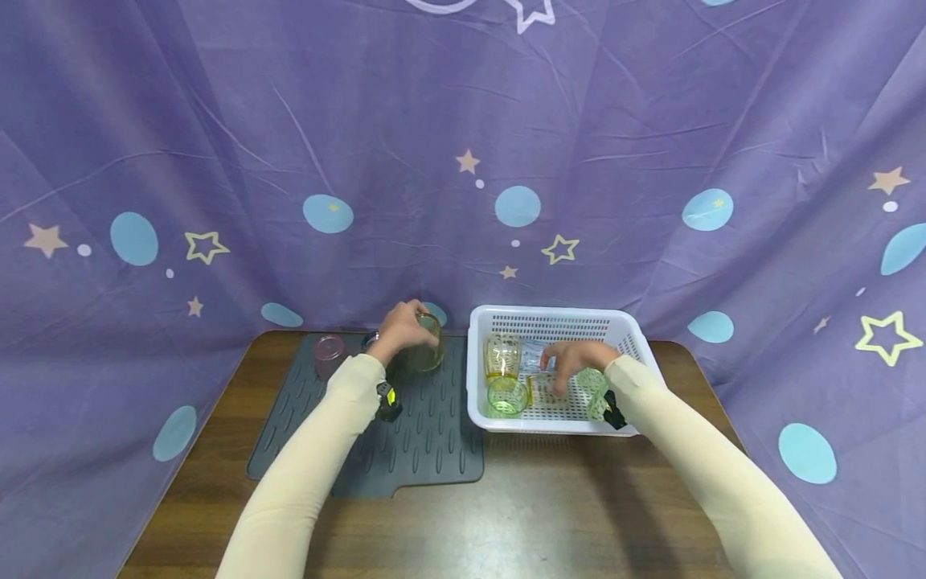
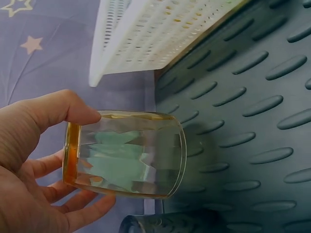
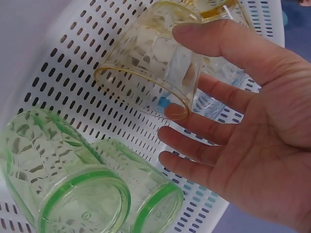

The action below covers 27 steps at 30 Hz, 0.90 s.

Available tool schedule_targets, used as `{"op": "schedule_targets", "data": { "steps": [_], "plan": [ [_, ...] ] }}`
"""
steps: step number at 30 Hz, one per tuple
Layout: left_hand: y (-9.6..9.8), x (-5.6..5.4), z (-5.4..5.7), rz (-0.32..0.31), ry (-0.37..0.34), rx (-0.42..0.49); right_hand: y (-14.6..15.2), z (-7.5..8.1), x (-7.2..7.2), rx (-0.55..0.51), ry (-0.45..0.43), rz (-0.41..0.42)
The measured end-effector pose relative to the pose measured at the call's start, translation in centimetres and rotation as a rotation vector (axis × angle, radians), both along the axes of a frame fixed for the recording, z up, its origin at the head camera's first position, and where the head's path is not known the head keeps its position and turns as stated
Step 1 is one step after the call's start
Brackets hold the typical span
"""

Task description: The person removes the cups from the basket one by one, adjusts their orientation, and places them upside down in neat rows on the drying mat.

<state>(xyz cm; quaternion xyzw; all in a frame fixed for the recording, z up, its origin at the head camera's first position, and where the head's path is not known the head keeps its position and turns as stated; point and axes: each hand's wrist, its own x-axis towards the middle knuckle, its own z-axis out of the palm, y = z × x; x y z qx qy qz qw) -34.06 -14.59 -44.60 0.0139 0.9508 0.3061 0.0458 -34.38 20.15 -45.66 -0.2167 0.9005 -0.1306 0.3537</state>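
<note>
1. a pink glass stands at the left of the grey mat, near the left sleeve; a careless swing of that arm could tip it.
2. a dark blue glass, mostly hidden, is just beside the left hand; setting another glass too close might chip either one.
3. the left hand is clamped on an amber glass, thumb and fingers on opposite sides near its thick base, mouth turned down over the mat. i cannot tell whether the rim touches. smooth walls could slip from so shallow a hold, and a tilted release on the ridges might topple it.
4. in the white basket on the desk, a yellow glass and a green glass sit close together; a sideways bump could knock them.
5. the right hand has its fingers apart around a pale yellow glass in the basket; contact is unclear. uneven pressure would likely make it roll.
6. two green glasses sit close by; the right wrist could catch them.
</note>
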Motion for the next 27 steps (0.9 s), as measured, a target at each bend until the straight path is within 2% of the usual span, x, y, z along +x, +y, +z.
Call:
{"op": "schedule_targets", "data": {
  "steps": [8, 14, 27],
  "plan": [
    [0.4, 0.5, -0.3, -0.038, -0.002, -0.026, 0.2, -0.3, 0.0, 0.050, 0.018, 0.019],
    [0.5, 0.4, -0.9, -0.046, 0.005, -0.045, 0.3, -0.6, 0.1, 0.077, 0.037, 0.013],
    [0.6, 0.7, -2.0, -0.049, -0.023, -0.053, 0.5, -1.3, 0.2, 0.069, 0.022, 0.051]
  ]
}}
